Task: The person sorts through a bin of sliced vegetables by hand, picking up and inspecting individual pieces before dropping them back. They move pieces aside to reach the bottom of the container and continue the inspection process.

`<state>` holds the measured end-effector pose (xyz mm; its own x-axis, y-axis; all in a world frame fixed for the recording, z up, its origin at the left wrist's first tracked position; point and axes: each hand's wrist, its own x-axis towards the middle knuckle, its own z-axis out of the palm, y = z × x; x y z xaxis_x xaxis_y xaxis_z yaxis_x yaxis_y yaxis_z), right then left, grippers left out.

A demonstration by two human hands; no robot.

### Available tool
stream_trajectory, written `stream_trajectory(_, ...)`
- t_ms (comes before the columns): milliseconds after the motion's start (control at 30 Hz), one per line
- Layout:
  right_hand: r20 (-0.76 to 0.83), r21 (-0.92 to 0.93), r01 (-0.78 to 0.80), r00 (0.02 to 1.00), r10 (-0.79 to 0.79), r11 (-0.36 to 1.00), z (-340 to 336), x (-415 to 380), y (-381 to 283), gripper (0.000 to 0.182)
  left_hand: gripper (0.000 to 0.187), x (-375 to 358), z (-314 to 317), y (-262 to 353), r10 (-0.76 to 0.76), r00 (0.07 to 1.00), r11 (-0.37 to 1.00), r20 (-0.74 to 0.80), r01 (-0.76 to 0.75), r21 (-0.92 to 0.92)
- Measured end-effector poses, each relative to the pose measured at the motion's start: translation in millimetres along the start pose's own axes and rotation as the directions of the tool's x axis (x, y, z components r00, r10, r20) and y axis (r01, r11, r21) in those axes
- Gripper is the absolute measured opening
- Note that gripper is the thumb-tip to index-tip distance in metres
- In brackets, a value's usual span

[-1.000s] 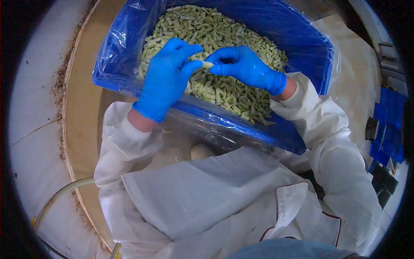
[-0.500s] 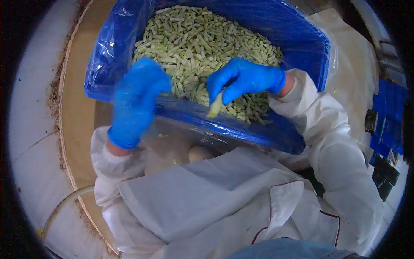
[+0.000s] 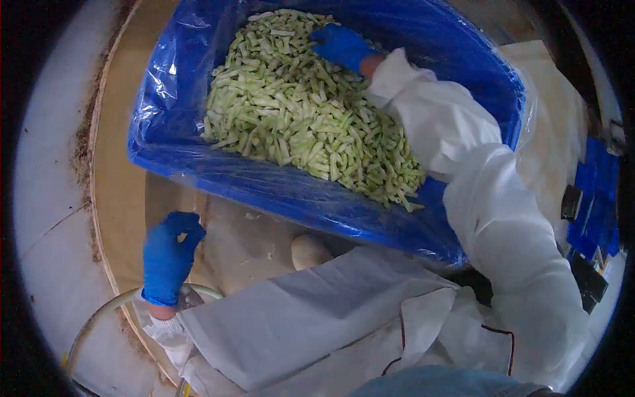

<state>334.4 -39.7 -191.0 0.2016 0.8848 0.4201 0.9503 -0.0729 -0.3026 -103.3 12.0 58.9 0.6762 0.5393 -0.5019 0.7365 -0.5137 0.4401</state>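
Note:
A heap of cut pale-green vegetable sticks fills much of a blue bin lined with clear plastic film. My right hand, in a blue glove, reaches across to the far side of the heap. Its fingers stretch out over the sticks and touch them, with no stick visible in its grasp. Outside the bin, at the lower left, is my left hand in a matching glove. Thumb and fingertips there meet in a ring-like pinch; whether anything small sits between them cannot be made out.
Beneath the bin's near edge is a brownish surface with small scraps and a rounded pale object. A hose curves along the lower left. Blue items stand at the far right.
My right hand has moved from the near edge, where it held a vegetable stick, to the far side of the heap. My left hand has dropped down and left, away from the bin.

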Motion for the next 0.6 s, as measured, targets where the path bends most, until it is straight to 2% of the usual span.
stream_trajectory(33,0.046,-0.014,-0.042,0.998,0.043,0.999,1.4,2.4,-0.9,0.026,0.020,4.8,-6.5,5.5,0.046,0.998,0.999,-0.043,-0.047,-0.024)
stream_trajectory(100,0.139,-0.042,-0.132,0.981,0.137,0.990,3.5,-0.3,-6.4,0.027,0.019,11.3,-13.0,27.7,0.001,0.984,0.989,-0.176,-0.027,-0.145)
stream_trajectory(133,0.123,0.045,-0.157,0.981,0.150,0.987,-5.7,-0.9,-15.1,0.027,0.019,15.1,-13.5,38.7,-0.028,0.970,0.978,-0.240,-0.023,-0.210)
stream_trajectory(200,0.099,0.211,-0.200,0.978,0.182,0.957,-38.2,-6.9,-34.1,0.026,0.019,26.4,-14.3,53.8,0.150,0.895,0.972,-0.420,-0.212,-0.104)
stream_trajectory(233,0.274,0.400,-0.377,0.919,0.284,0.835,-61.5,-8.9,-50.2,0.026,0.019,34.3,-12.8,60.5,0.240,0.833,0.954,-0.498,-0.298,-0.039)
stream_trajectory(300,0.628,0.585,-0.701,0.710,0.319,0.409,-108.8,-13.5,-85.0,0.027,0.021,57.5,-5.2,73.3,0.362,0.784,0.903,-0.504,-0.430,-0.020)
stream_trajectory(400,0.677,0.698,-0.699,0.715,0.172,0.158,-126.5,-14.2,-119.1,0.024,0.022,98.2,18.0,88.8,0.500,0.689,0.813,-0.525,-0.582,0.012)
stream_trajectory(500,0.684,0.718,-0.680,0.729,0.030,0.145,-142.3,-13.6,-148.0,0.022,0.019,113.6,29.3,107.8,0.564,0.646,0.808,-0.515,-0.559,0.185)
stream_trajectory(533,0.690,0.723,-0.688,0.724,-0.004,0.070,-142.9,-19.1,-151.7,0.022,0.017,114.7,29.5,104.5,0.588,0.646,0.789,-0.488,-0.592,0.167)
stream_trajectory(600,0.708,0.706,-0.708,0.706,-0.025,0.024,-147.7,-32.3,-159.1,0.021,0.015,118.8,30.1,98.5,0.645,0.631,0.735,-0.431,-0.667,0.122)
